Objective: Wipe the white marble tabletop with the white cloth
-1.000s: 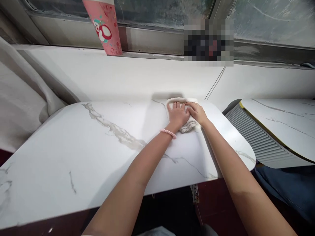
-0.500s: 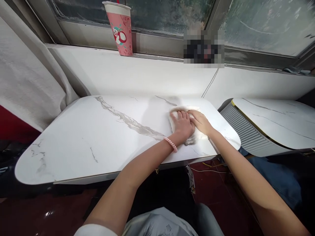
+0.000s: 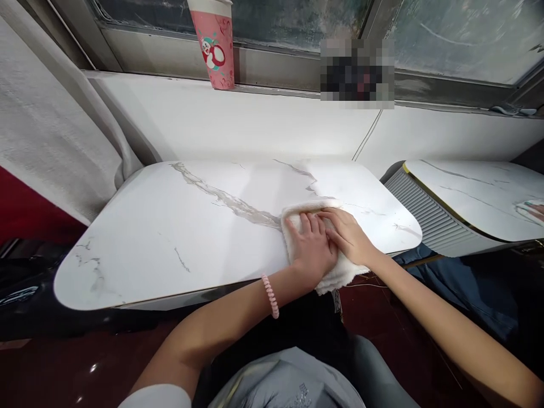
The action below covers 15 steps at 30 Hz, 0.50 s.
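I can read no word, number or brand name anywhere before me. The pink paper cup (image 3: pixel 216 45) on the window ledge (image 3: pixel 272 92) carries a printed emblem (image 3: pixel 212 55), a white cartoon figure with red and green about it, and I can make out no letters there. On my grey shirt (image 3: pixel 280 377) a small dark print (image 3: pixel 302 392) is too fine to decipher, and the black-and-white marked strip (image 3: pixel 337 301) just below my cloth (image 3: pixel 338 276) is too small to read.
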Available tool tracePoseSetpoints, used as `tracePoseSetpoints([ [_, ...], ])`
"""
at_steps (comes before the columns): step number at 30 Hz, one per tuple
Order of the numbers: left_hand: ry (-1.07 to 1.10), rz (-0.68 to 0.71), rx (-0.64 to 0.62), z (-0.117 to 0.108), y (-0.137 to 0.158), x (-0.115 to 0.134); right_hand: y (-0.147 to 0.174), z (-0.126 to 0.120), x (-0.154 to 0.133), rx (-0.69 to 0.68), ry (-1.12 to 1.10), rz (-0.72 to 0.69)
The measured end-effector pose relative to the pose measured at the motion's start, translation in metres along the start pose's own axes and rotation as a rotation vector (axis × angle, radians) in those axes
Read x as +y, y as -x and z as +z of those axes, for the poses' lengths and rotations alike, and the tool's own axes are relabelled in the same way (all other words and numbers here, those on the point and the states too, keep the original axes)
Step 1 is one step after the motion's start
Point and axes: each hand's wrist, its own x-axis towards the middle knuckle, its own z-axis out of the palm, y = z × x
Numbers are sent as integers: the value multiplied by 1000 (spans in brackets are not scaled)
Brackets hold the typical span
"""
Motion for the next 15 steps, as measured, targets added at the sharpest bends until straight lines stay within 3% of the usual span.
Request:
tracePoseSetpoints([
  [7, -7, 10, -43, -5, -29, -38, -42, 20, 2, 76, 0, 16],
  [11, 34, 39, -72, -7, -62, -62, -72, 33, 15, 131, 23, 72],
  [15, 84, -17, -158, -11, -102, -81, -107, 39, 28, 147, 32, 121],
])
